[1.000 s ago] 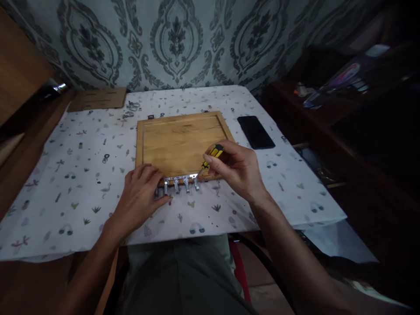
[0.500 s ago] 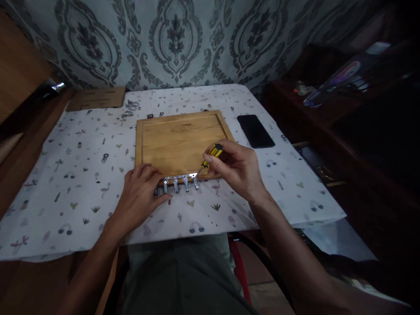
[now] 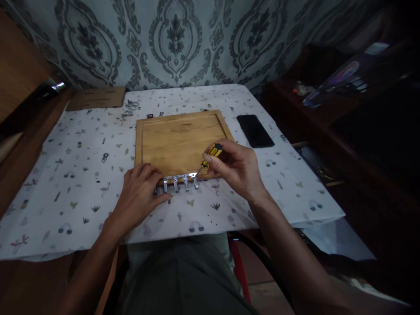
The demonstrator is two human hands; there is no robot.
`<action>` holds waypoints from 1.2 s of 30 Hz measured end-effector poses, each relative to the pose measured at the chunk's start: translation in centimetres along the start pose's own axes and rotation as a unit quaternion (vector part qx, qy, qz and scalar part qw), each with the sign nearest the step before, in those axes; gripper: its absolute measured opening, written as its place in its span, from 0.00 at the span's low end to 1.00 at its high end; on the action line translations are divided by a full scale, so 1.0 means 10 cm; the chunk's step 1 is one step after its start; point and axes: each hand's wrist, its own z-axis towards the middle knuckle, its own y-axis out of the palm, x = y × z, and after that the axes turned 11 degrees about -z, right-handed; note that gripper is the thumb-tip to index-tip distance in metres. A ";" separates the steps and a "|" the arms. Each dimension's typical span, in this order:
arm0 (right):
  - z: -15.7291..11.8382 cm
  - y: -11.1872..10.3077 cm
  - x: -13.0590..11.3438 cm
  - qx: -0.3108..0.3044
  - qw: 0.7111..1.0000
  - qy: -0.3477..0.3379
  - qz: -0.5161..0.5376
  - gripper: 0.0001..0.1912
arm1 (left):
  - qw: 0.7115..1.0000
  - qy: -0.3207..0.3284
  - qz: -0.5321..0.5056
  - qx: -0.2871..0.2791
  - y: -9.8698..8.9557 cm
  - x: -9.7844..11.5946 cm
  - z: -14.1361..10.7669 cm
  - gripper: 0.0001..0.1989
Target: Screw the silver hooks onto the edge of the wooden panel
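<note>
Four hooks show clear on a metal rail (image 3: 176, 178) along the near edge of a wooden board (image 3: 179, 140), which lies mid-desk (image 3: 82, 153). The left hand (image 3: 139, 188) covers the board's near left corner and the rail's left end, its fingers bent over the wood and its thumb apart on the near side; whether they clamp anything, I cannot tell. The right hand (image 3: 238, 168) hides the board's near right corner, its fingers pinching a yellow-and-black screwdriver (image 3: 215, 151) whose tip meets the rail's right end. Beyond that hand, near the desk's right edge, lies a dark phone (image 3: 255, 131), well apart from the rail. A cardboard piece (image 3: 96, 97) occupies the far left corner, small items (image 3: 131, 106) just beside it. Past the right edge, a bottle (image 3: 343, 76) leans among dim things.
</note>
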 end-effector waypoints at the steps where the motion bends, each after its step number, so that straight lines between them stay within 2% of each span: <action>1: 0.00 0.00 0.00 0.000 1.000 -0.001 0.001 0.16 | 1.000 0.000 0.000 0.007 -0.02 0.00 -0.01 0.24; 7: -0.01 0.00 -0.01 -0.001 1.000 0.008 0.005 0.16 | 0.996 -0.020 -0.011 0.086 -0.33 -0.09 -0.11 0.33; 10: -0.01 0.00 0.00 0.003 1.000 0.008 0.002 0.16 | 0.994 -0.048 0.007 0.101 -0.47 -0.18 -0.17 0.32; 13: 0.00 0.00 0.00 0.001 1.000 0.004 -0.005 0.16 | 0.992 -0.070 0.014 0.105 -0.51 -0.28 -0.25 0.32; 17: 0.01 0.00 0.00 0.005 1.000 0.003 -0.016 0.16 | 0.994 -0.068 -0.008 0.087 -0.42 -0.32 -0.35 0.32; 21: 0.01 0.01 0.00 0.002 1.000 -0.001 -0.013 0.15 | 0.997 -0.045 -0.022 0.052 -0.26 -0.26 -0.37 0.34; 25: 0.01 0.01 0.02 -0.007 1.000 0.004 -0.001 0.15 | 0.999 -0.012 0.000 0.035 -0.14 -0.20 -0.34 0.30; 36: 0.00 0.01 0.03 -0.005 1.000 0.003 -0.006 0.15 | 0.999 -0.027 -0.007 0.019 -0.03 -0.21 -0.26 0.24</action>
